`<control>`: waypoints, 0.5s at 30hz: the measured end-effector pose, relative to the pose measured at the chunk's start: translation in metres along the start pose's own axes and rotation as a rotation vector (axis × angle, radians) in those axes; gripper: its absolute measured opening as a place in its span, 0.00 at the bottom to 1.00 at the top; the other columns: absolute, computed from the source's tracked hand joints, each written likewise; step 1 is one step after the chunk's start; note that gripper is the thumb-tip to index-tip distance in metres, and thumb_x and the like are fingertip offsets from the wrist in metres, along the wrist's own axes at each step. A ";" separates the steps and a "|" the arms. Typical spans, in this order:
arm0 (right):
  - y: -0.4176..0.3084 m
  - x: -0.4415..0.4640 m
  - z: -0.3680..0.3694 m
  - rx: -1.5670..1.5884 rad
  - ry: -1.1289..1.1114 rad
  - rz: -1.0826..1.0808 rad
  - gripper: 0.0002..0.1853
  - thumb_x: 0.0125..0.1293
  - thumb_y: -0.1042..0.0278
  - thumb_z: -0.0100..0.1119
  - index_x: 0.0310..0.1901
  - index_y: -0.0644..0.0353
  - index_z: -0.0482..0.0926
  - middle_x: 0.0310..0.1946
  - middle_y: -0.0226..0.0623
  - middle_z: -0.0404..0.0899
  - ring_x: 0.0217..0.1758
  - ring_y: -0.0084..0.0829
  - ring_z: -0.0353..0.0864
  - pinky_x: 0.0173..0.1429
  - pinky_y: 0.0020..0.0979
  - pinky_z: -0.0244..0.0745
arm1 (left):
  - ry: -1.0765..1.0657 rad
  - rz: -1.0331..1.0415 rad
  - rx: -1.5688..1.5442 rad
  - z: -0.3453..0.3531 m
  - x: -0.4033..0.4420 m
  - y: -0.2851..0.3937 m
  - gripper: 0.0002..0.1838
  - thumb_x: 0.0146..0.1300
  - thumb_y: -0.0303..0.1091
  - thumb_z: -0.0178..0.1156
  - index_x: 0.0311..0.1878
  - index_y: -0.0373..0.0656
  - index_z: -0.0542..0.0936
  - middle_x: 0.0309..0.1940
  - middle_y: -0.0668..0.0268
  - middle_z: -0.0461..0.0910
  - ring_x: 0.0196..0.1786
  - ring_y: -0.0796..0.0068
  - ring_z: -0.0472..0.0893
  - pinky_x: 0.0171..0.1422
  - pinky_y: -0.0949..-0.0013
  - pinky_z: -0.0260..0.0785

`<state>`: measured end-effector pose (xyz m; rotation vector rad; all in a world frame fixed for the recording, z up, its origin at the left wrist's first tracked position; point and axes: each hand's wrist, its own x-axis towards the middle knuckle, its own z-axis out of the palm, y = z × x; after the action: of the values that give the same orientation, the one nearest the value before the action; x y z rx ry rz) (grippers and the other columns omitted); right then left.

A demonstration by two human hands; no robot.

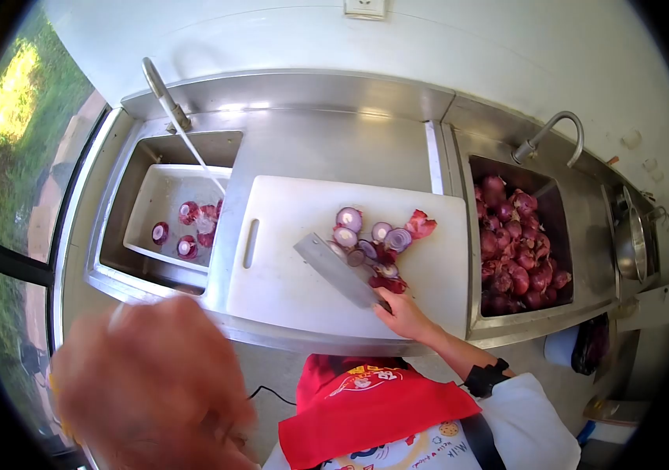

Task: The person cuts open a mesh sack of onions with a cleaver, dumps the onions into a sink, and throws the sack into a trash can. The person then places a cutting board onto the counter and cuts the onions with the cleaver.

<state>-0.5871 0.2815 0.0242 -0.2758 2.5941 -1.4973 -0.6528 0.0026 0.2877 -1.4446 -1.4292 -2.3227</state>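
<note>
My right hand (403,313) is wrapped round the handle of a cleaver (336,271), whose broad blade lies at a slant over the white cutting board (303,305). Just beyond the blade are cut red onion pieces (348,219), some showing pale ringed faces. Loose purple onion skin (421,225) rests to their right. Close to the camera, my left hand (154,384) is raised at the lower left, large and smeared by motion. Its fingers cannot be made out, nor whether anything is in them.
Water runs from the left tap (164,94) into a white tub (143,205) holding several peeled onions, inside the left sink. The right sink (518,168) is heaped with whole red onions (518,251). Metal bowls (631,243) stand at the far right.
</note>
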 end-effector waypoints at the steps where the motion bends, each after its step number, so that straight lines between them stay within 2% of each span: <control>1: 0.003 -0.002 -0.005 0.002 -0.028 0.006 0.16 0.62 0.68 0.53 0.50 0.66 0.70 0.26 0.51 0.76 0.29 0.49 0.77 0.34 0.41 0.70 | -0.165 -0.135 0.059 0.016 0.027 0.024 0.13 0.64 0.45 0.56 0.40 0.46 0.76 0.40 0.61 0.72 0.41 0.70 0.73 0.49 0.65 0.68; 2: 0.007 -0.006 -0.011 0.004 -0.055 0.014 0.16 0.62 0.68 0.53 0.50 0.66 0.70 0.26 0.51 0.76 0.29 0.49 0.77 0.35 0.41 0.71 | -0.332 -0.269 0.117 0.034 0.057 0.052 0.12 0.62 0.44 0.60 0.42 0.48 0.79 0.44 0.63 0.73 0.44 0.71 0.74 0.54 0.67 0.67; 3: 0.010 -0.010 -0.018 0.005 -0.082 0.021 0.16 0.62 0.67 0.53 0.50 0.65 0.70 0.26 0.51 0.76 0.29 0.49 0.78 0.35 0.41 0.71 | -0.411 -0.265 0.185 0.046 0.070 0.058 0.12 0.62 0.44 0.59 0.43 0.48 0.78 0.45 0.63 0.72 0.45 0.71 0.73 0.54 0.66 0.66; 4: 0.013 -0.015 -0.022 0.043 -0.045 -0.007 0.16 0.61 0.68 0.54 0.50 0.64 0.72 0.24 0.48 0.75 0.26 0.43 0.75 0.33 0.39 0.69 | -0.448 -0.230 0.225 0.058 0.074 0.054 0.12 0.62 0.44 0.59 0.43 0.49 0.78 0.46 0.63 0.72 0.45 0.71 0.72 0.54 0.65 0.65; 5: 0.016 -0.019 -0.028 0.042 -0.028 -0.033 0.15 0.61 0.68 0.54 0.49 0.64 0.72 0.24 0.48 0.74 0.26 0.44 0.75 0.33 0.39 0.69 | -0.483 -0.203 0.263 0.069 0.079 0.048 0.13 0.62 0.45 0.59 0.44 0.49 0.77 0.47 0.64 0.71 0.46 0.71 0.72 0.55 0.64 0.64; 7: 0.025 -0.031 -0.039 0.046 0.017 -0.069 0.14 0.62 0.68 0.54 0.47 0.64 0.72 0.24 0.48 0.74 0.26 0.45 0.75 0.32 0.40 0.69 | -0.526 -0.144 0.319 0.089 0.084 0.033 0.13 0.62 0.45 0.59 0.45 0.50 0.76 0.48 0.64 0.70 0.48 0.70 0.70 0.55 0.62 0.61; 8: 0.027 -0.036 -0.049 -0.006 -0.090 0.039 0.18 0.61 0.66 0.53 0.52 0.63 0.71 0.28 0.51 0.77 0.31 0.50 0.78 0.37 0.43 0.72 | -0.541 -0.112 0.347 0.099 0.087 0.024 0.14 0.62 0.46 0.58 0.46 0.50 0.76 0.49 0.64 0.69 0.48 0.70 0.70 0.56 0.61 0.60; 11: 0.042 -0.052 -0.063 0.022 -0.005 -0.049 0.19 0.61 0.66 0.53 0.53 0.63 0.71 0.28 0.51 0.77 0.30 0.51 0.78 0.36 0.43 0.72 | -0.579 0.006 0.453 0.130 0.091 -0.003 0.15 0.62 0.47 0.58 0.48 0.52 0.74 0.51 0.64 0.67 0.51 0.70 0.67 0.57 0.59 0.57; 13: 0.046 -0.061 -0.076 0.058 -0.046 0.025 0.19 0.61 0.66 0.52 0.53 0.63 0.71 0.27 0.54 0.77 0.30 0.51 0.78 0.36 0.45 0.72 | -0.594 0.109 0.524 0.153 0.092 -0.025 0.16 0.62 0.48 0.57 0.49 0.52 0.73 0.52 0.65 0.66 0.52 0.69 0.66 0.58 0.57 0.55; 14: 0.051 -0.067 -0.080 0.078 -0.010 0.033 0.16 0.62 0.64 0.52 0.48 0.63 0.72 0.28 0.53 0.76 0.31 0.52 0.77 0.36 0.43 0.71 | -0.592 0.166 0.552 0.164 0.092 -0.038 0.16 0.62 0.48 0.57 0.50 0.53 0.73 0.53 0.65 0.65 0.53 0.69 0.65 0.58 0.56 0.54; 15: 0.066 -0.070 -0.078 0.052 0.001 -0.023 0.16 0.63 0.64 0.51 0.50 0.63 0.72 0.28 0.53 0.76 0.31 0.52 0.77 0.37 0.44 0.70 | -0.604 0.222 0.579 0.176 0.093 -0.048 0.17 0.62 0.48 0.57 0.50 0.53 0.72 0.54 0.65 0.64 0.54 0.69 0.64 0.59 0.55 0.53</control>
<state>-0.5409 0.3955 0.0075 -0.3008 2.5569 -1.5698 -0.6087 0.1939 0.3470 -2.0280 -1.7394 -1.2196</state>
